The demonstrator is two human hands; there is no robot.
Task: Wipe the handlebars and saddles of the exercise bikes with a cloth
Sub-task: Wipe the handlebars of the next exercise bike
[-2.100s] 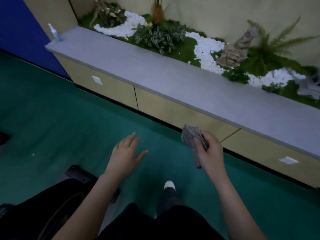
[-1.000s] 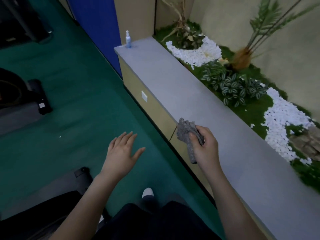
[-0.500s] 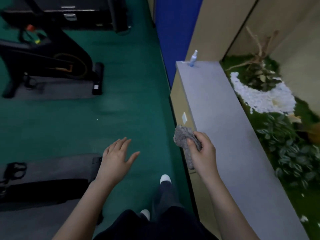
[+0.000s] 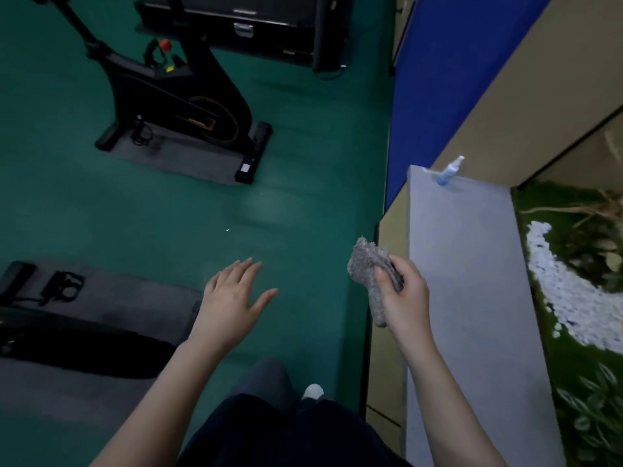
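Cloth (image 4: 371, 274) is sitting bunched in the right hand (image 4: 403, 294), whose fingers are clamped round its middle so that a grey tuft is sticking up above the thumb and a tail is hanging below the palm. Held gathered like this, it is probably being carried, not spread for wiping. The hand is hovering just beside the near edge of the grey ledge (image 4: 472, 298), touching nothing else.

The left hand (image 4: 232, 298) is hanging flat and empty, fingers apart, palm down over the green floor (image 4: 168, 214), well to the left of the ledge; it looks free for balance or for steadying a bike part when one is reached.

The exercise bike (image 4: 175, 96) is standing on its grey mat well apart from the ledge, across the floor and further from the person than both hands. Its handlebars and saddle are lying out of the frame, so whether they are clean cannot be told. Part of a second machine (image 4: 67, 338) is showing dark at the left edge, on another mat, nearer the person.

A small spray bottle (image 4: 450, 171) is standing upright at the far end of the ledge, likely parked there within reach for dampening the cloth. No wiping is happening at this moment; the cloth is touching no bike.
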